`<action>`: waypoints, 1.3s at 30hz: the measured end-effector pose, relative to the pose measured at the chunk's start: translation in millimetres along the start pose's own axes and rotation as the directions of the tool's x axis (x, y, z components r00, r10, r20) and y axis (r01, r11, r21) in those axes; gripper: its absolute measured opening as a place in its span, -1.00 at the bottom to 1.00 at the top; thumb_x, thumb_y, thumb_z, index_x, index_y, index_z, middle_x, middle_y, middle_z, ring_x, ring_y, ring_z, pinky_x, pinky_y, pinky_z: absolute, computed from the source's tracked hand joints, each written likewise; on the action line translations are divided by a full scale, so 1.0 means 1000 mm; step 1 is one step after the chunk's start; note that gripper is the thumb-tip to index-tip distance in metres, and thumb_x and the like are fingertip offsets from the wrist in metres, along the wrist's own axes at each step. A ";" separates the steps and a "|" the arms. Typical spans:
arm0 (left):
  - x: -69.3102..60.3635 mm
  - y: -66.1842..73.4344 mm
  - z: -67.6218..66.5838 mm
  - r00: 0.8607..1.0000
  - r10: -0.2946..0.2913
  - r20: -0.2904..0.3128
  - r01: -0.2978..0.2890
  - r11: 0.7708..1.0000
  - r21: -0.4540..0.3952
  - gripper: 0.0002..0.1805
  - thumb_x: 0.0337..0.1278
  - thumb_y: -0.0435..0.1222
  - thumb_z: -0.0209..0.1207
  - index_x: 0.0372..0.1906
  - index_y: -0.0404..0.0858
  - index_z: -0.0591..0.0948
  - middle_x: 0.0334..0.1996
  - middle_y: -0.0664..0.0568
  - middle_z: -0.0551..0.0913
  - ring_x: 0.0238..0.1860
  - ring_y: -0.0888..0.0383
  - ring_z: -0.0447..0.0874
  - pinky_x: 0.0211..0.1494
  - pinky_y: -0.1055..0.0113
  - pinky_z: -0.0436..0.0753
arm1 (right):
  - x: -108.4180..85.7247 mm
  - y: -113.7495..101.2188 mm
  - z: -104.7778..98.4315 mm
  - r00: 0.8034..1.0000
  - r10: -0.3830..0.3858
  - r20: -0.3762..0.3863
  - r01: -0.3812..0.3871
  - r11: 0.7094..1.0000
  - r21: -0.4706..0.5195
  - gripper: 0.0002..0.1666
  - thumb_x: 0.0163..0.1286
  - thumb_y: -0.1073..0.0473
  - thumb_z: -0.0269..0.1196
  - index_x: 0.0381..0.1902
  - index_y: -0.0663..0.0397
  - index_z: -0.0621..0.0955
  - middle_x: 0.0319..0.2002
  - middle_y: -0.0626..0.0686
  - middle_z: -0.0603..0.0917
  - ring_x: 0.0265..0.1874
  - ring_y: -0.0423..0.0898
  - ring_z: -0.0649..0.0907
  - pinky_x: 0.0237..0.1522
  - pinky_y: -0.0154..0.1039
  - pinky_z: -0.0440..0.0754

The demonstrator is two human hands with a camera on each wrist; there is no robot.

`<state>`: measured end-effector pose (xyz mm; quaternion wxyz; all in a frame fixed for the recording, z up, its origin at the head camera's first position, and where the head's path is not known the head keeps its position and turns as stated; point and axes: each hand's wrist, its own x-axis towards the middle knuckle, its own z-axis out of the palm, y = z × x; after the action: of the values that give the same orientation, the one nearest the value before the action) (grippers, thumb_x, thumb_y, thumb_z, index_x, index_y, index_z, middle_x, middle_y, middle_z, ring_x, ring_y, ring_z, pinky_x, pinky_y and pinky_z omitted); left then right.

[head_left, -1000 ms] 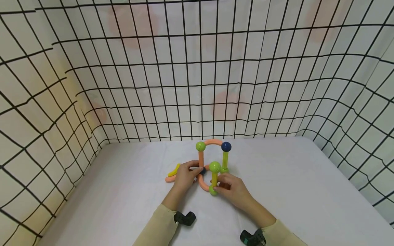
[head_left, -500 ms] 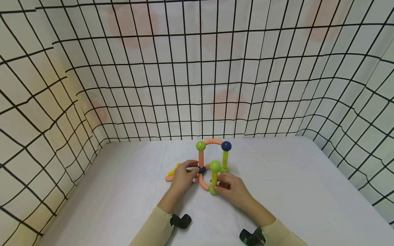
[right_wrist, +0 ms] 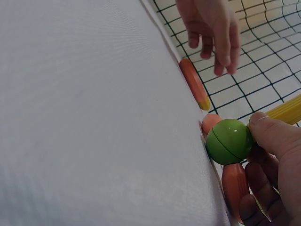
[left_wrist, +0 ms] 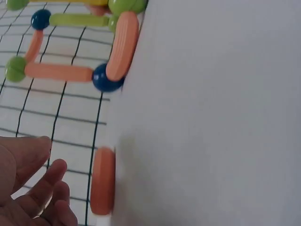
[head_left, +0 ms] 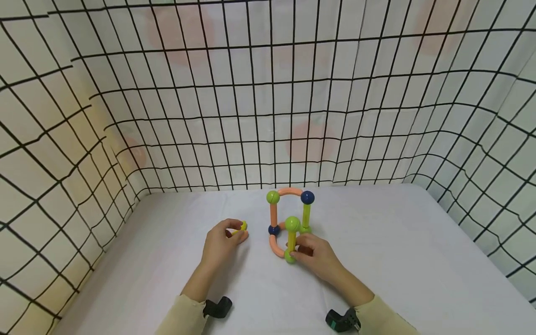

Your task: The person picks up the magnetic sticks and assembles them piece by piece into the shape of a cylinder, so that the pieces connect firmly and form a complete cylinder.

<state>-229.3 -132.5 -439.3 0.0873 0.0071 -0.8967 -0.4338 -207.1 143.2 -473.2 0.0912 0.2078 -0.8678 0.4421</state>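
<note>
My right hand [head_left: 318, 256] pinches the foot of an upright yellow stick [head_left: 291, 239], topped by a green ball [head_left: 292, 224] and standing on a lower green ball [right_wrist: 229, 141]. These belong to a ball-and-stick frame, with a curved orange stick [head_left: 274, 246] running to a navy ball [head_left: 274, 230]. To the left, my left hand [head_left: 219, 242] hovers with parted fingers over a loose yellow stick [head_left: 244, 225] and a loose orange stick [left_wrist: 102, 181]. Nothing sits between its fingertips in the left wrist view. It partly hides both loose sticks in the head view.
At the frame's back, an orange upright [head_left: 273, 215] and a lime upright [head_left: 306, 216] carry a green ball [head_left: 273, 197] and a dark blue ball [head_left: 307, 197], bridged by an orange arch [head_left: 290, 191]. Black netting [head_left: 272, 116] rises behind the white table [head_left: 389, 242].
My left hand has let go of the navy ball and moved left, over the loose sticks. The right hand keeps its pinch on the yellow stick in the same place.
</note>
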 end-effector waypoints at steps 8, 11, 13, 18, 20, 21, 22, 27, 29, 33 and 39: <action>-0.003 -0.025 -0.013 0.998 -0.051 0.033 0.050 0.998 0.034 -0.77 0.17 -0.19 0.36 -0.11 -0.18 0.71 -0.17 0.01 0.71 -0.30 0.14 0.51 -0.34 0.37 0.47 | 0.000 -0.001 0.000 1.000 0.014 0.010 -0.014 1.000 0.013 -0.77 0.21 0.19 0.45 -0.15 -0.09 0.73 -0.26 -0.08 0.66 -0.40 -0.31 0.49 -0.38 -0.41 0.51; -0.003 -0.029 -0.014 0.997 -0.058 0.056 0.057 0.998 0.022 -0.77 0.14 -0.19 0.39 -0.14 -0.19 0.72 -0.24 0.00 0.68 -0.34 0.14 0.48 -0.39 0.37 0.46 | 0.000 -0.001 0.000 1.000 0.009 0.008 -0.009 1.000 0.006 -0.76 0.21 0.18 0.45 -0.14 -0.10 0.73 -0.25 -0.10 0.65 -0.39 -0.31 0.50 -0.37 -0.41 0.52; -0.003 -0.032 -0.014 0.995 -0.065 0.072 0.064 0.998 0.014 -0.76 0.12 -0.17 0.41 -0.15 -0.18 0.73 -0.27 0.00 0.66 -0.35 0.14 0.46 -0.40 0.38 0.45 | 0.001 0.000 0.000 1.000 0.005 0.010 -0.005 1.000 0.005 -0.76 0.22 0.18 0.45 -0.14 -0.11 0.73 -0.26 -0.10 0.65 -0.40 -0.31 0.50 -0.37 -0.41 0.52; -0.005 -0.038 -0.014 0.996 -0.042 0.083 0.040 0.999 0.025 -0.77 0.10 -0.20 0.42 -0.14 -0.18 0.75 -0.30 0.00 0.64 -0.35 0.15 0.47 -0.38 0.40 0.47 | 0.001 0.000 0.000 1.000 0.001 0.018 -0.001 1.000 0.005 -0.77 0.22 0.17 0.45 -0.15 -0.09 0.73 -0.26 -0.06 0.66 -0.40 -0.31 0.49 -0.38 -0.41 0.51; -0.005 -0.039 -0.013 0.997 -0.026 0.079 0.022 0.999 0.048 -0.78 0.09 -0.26 0.42 -0.14 -0.19 0.75 -0.30 0.01 0.64 -0.34 0.15 0.48 -0.35 0.39 0.47 | 0.001 0.000 0.000 1.000 -0.001 0.018 0.000 1.000 0.002 -0.77 0.22 0.17 0.45 -0.15 -0.09 0.73 -0.26 -0.06 0.66 -0.40 -0.31 0.49 -0.38 -0.41 0.51; -0.005 -0.040 -0.012 0.997 -0.018 0.077 0.013 0.998 0.063 -0.77 0.08 -0.28 0.42 -0.13 -0.20 0.76 -0.30 0.01 0.64 -0.33 0.14 0.48 -0.33 0.39 0.47 | 0.001 -0.001 0.000 1.000 -0.001 0.018 0.001 1.000 0.001 -0.77 0.22 0.17 0.45 -0.15 -0.08 0.73 -0.26 -0.05 0.66 -0.41 -0.31 0.49 -0.38 -0.41 0.51; -0.005 -0.041 -0.011 0.997 -0.006 0.075 0.001 0.997 0.079 -0.77 0.07 -0.30 0.42 -0.13 -0.21 0.76 -0.31 0.02 0.64 -0.33 0.14 0.48 -0.32 0.38 0.46 | 0.001 -0.001 -0.001 1.000 -0.001 0.017 0.001 1.000 0.000 -0.77 0.22 0.18 0.45 -0.14 -0.08 0.73 -0.27 -0.05 0.66 -0.41 -0.31 0.49 -0.38 -0.41 0.51; -0.005 -0.043 -0.008 0.997 0.016 0.073 -0.025 0.992 0.123 -0.76 0.03 -0.32 0.44 -0.14 -0.23 0.77 -0.35 0.02 0.61 -0.36 0.14 0.45 -0.32 0.35 0.42 | 0.000 -0.001 -0.001 1.000 -0.003 0.014 0.003 1.000 -0.003 -0.77 0.21 0.19 0.45 -0.15 -0.06 0.73 -0.26 -0.05 0.66 -0.41 -0.32 0.49 -0.39 -0.41 0.52; -0.006 -0.043 -0.008 0.997 0.021 0.073 -0.031 0.991 0.133 -0.76 0.02 -0.32 0.45 -0.15 -0.24 0.76 -0.35 0.02 0.60 -0.37 0.15 0.44 -0.32 0.35 0.41 | 0.000 -0.001 -0.001 1.000 -0.008 0.014 0.008 1.000 -0.003 -0.77 0.21 0.19 0.45 -0.14 -0.06 0.73 -0.26 -0.05 0.66 -0.41 -0.32 0.49 -0.38 -0.41 0.52; -0.006 -0.042 -0.009 0.996 0.030 0.081 -0.041 0.989 0.143 -0.75 0.04 -0.32 0.43 -0.13 -0.25 0.74 -0.34 0.03 0.60 -0.37 0.16 0.44 -0.33 0.34 0.40 | 0.000 0.000 -0.001 1.000 -0.020 0.011 0.020 1.000 0.001 -0.77 0.22 0.19 0.45 -0.14 -0.06 0.73 -0.25 -0.06 0.67 -0.40 -0.33 0.49 -0.38 -0.41 0.52; -0.005 -0.041 -0.010 0.993 0.021 0.114 -0.028 0.998 0.060 -0.80 0.11 -0.31 0.40 -0.14 -0.18 0.74 -0.34 0.05 0.67 -0.35 0.16 0.48 -0.31 0.36 0.46 | 0.000 0.001 -0.001 1.000 -0.025 0.008 0.025 1.000 0.008 -0.77 0.22 0.18 0.45 -0.14 -0.08 0.73 -0.25 -0.09 0.67 -0.40 -0.32 0.50 -0.37 -0.41 0.52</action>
<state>-225.4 -165.3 -466.4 0.0412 -0.0261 -0.9132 -0.4047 -207.9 144.4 -473.4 0.0926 0.2208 -0.8637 0.4435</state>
